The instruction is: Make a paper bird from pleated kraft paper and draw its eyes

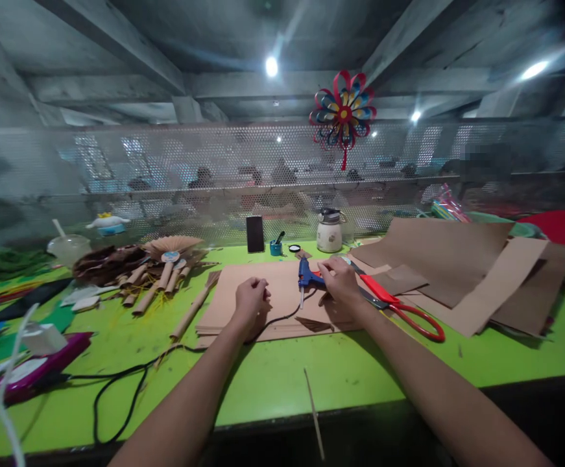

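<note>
My right hand [341, 280] is closed at the handle of a blue hot glue gun [305, 275], which lies over a stack of brown kraft paper [282, 279]. A pale glue stick pokes out of the gun's near end, and its black cord [277, 320] runs left beneath my left wrist. My left hand [252, 299] rests above the stack's left part with fingers curled together; whatever they may hold is hidden. Between the hands lies a small folded, pleated paper piece [315, 323]. Red-handled scissors [399, 305] sit right beside my right hand.
Large brown paper sheets [438, 259] spread at right. Rolled-paper handles with fans [165, 272] pile up at left, near a purple power strip [39, 366]. A phone [255, 234], a blue jar [276, 247] and a flask [329, 232] stand at the back. A thin stick [314, 412] overhangs the front edge.
</note>
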Available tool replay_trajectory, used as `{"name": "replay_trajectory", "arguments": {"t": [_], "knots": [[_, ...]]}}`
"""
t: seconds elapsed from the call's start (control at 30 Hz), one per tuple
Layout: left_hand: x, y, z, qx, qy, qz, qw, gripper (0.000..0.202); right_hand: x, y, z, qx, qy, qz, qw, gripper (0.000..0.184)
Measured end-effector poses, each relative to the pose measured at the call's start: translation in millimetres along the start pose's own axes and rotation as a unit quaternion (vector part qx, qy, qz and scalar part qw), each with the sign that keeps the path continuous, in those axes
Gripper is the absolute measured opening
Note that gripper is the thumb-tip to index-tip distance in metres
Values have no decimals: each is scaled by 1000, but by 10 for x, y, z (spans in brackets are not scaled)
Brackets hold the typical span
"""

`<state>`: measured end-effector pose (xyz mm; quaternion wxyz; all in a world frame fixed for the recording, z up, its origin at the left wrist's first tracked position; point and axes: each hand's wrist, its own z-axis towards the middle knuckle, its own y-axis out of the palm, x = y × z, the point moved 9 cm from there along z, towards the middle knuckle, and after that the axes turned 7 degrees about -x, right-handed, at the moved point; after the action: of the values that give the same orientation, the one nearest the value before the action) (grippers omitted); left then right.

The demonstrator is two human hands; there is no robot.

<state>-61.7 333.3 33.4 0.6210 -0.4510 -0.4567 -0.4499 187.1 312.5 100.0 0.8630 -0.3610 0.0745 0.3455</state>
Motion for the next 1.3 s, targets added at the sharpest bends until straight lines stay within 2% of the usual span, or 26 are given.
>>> {"name": "replay_trajectory", "arguments": {"t": [0.13, 0.27, 0.43, 0.57, 0.77, 0.9, 1.03, 1.3], "knots": [[204, -128, 93, 7, 27, 12, 1000, 16, 45, -18, -19, 2, 15, -1, 1000, 37], [328, -244, 122, 10, 44, 27, 999, 23, 50, 43, -53, -11, 21, -6, 1000, 40], [245, -239, -30, -15, 46, 102, 994, 25, -110, 177, -76, -55, 4, -26, 998, 44], [180, -271, -161, -2, 74, 197, 978, 25, -321, 198, -140, -105, -43, -47, 992, 38], [148, -217, -183, -11, 109, 301, 947, 27, -400, 52, -500, -141, -67, -92, 984, 37], [147, -150, -217, -26, 118, 336, 934, 31, -424, -58, -757, -135, -60, -91, 985, 38], [178, -161, -268, -22, 124, 366, 922, 32, -456, -189, -878, -119, -61, -80, 988, 37], [357, -160, -346, -7, 169, 391, 905, 31, -203, -403, -1053, -66, -14, -113, 991, 42]]}}
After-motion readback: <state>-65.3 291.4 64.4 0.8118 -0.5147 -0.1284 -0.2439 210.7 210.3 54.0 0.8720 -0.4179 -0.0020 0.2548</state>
